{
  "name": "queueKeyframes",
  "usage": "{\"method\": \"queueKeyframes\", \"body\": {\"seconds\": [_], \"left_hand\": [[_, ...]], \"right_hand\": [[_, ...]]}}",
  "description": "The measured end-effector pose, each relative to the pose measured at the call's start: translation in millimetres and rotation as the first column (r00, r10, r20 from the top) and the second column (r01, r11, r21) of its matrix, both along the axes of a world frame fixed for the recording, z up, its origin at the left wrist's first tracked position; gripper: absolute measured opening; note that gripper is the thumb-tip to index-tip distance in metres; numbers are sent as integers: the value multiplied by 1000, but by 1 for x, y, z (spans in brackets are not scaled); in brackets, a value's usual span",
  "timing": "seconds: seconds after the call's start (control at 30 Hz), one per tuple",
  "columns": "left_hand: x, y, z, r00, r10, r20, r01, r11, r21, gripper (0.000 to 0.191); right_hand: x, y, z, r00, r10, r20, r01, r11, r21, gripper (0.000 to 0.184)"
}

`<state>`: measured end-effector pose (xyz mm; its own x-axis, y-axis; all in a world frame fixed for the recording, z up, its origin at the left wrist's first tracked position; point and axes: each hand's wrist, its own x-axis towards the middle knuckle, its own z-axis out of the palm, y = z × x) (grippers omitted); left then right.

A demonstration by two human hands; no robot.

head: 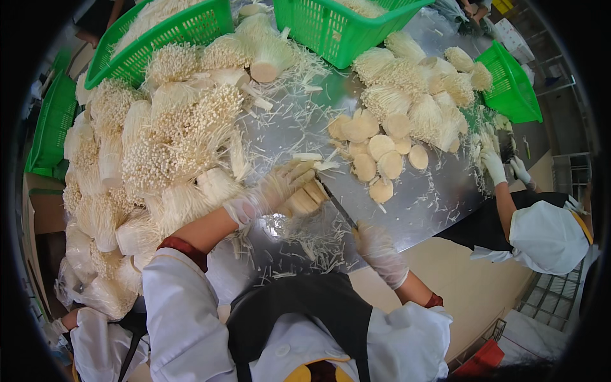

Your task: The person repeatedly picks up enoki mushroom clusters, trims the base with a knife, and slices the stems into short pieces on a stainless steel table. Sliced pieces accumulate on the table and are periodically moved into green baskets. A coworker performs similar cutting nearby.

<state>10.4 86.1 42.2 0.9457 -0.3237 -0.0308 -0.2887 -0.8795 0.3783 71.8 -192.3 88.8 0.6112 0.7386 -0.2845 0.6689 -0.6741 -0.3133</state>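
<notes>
My left hand (286,184), in a clear plastic glove, lies over a cut enoki mushroom base (303,201) and grips its top edge. The base shows several thick slices side by side. My right hand (378,244), gloved too, is closed around the handle of a knife (340,205). Its dark blade runs up and left, against the right side of the slices near my left fingertips. Loose enoki stems (315,241) are strewn below the base. Just beyond my fingers lie some pale stem pieces (324,165).
A big heap of enoki bunches (167,129) rises left on the metal table (272,136). Cut-off round bases (382,148) and more bunches (420,95) lie right. Green baskets (315,33) stand behind. At right, a co-worker's gloved hands (494,164) are busy; another person's sleeve (102,339) shows lower left.
</notes>
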Motion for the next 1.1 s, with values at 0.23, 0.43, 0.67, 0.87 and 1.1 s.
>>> {"method": "queueKeyframes", "body": {"seconds": [0.23,0.43,0.67,0.87,1.1], "left_hand": [[-25,-4,-6,994,92,54,-88,994,-57,105],[-31,-20,8,958,63,279,-93,991,92,100],[-23,-27,2,990,66,127,-84,987,138,91],[-27,-46,-13,898,432,-87,-441,886,-145,89],[-33,-86,-16,712,703,-4,-684,691,-235,86]], "right_hand": [[-16,28,22,988,29,-153,-37,998,-48,16],[2,35,29,975,207,-75,-200,975,96,16],[41,48,44,884,-88,-459,-47,961,-273,23],[-4,8,13,949,-247,-194,266,961,81,24],[-39,11,-10,973,-231,-13,230,962,144,20]]}}
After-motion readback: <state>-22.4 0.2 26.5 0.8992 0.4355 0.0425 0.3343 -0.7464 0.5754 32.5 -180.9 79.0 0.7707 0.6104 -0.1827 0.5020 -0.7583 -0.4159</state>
